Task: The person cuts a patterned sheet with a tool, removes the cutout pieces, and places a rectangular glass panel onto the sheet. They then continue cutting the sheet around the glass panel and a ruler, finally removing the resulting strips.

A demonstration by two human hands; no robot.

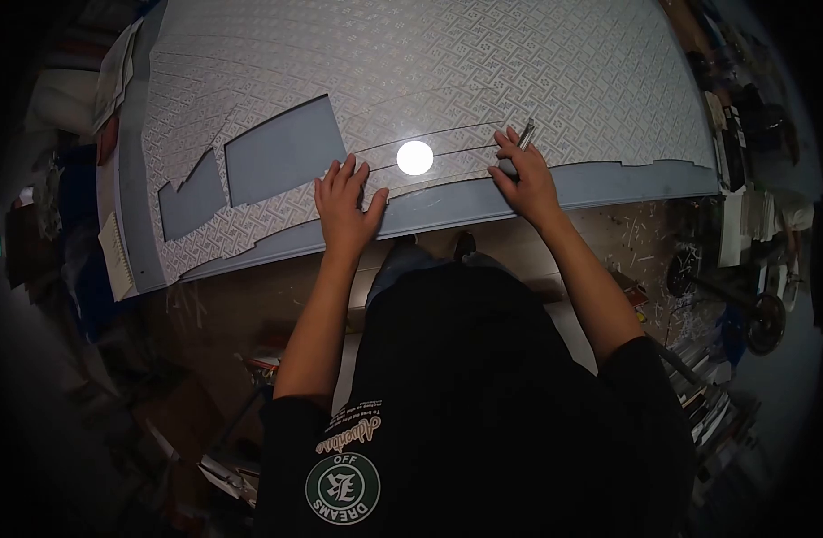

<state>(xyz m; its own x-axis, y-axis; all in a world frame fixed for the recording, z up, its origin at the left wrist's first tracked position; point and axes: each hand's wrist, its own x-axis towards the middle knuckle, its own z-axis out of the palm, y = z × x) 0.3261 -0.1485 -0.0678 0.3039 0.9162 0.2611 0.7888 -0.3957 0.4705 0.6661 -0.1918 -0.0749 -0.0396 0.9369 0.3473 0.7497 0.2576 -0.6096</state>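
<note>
A large patterned sheet (pixel 429 72) lies over the grey tabletop (pixel 281 148), which shows through two cut-out openings at the left. Thin dark lines, like slits, run across the sheet between my hands. My left hand (pixel 347 204) lies on the sheet near its front edge, fingers spread and holding nothing. In my right hand (pixel 526 179) is a slim metallic tool (pixel 527 133), pointing away from me; the hand rests on the sheet near the same edge. A round bright glare covers part of the sheet between the hands.
A spiral notebook (pixel 117 255) sits at the table's left edge. Stacked papers and books (pixel 739 224) stand beyond the right edge. A round-based stand (pixel 766 323) is at the lower right. White scraps lie on the floor.
</note>
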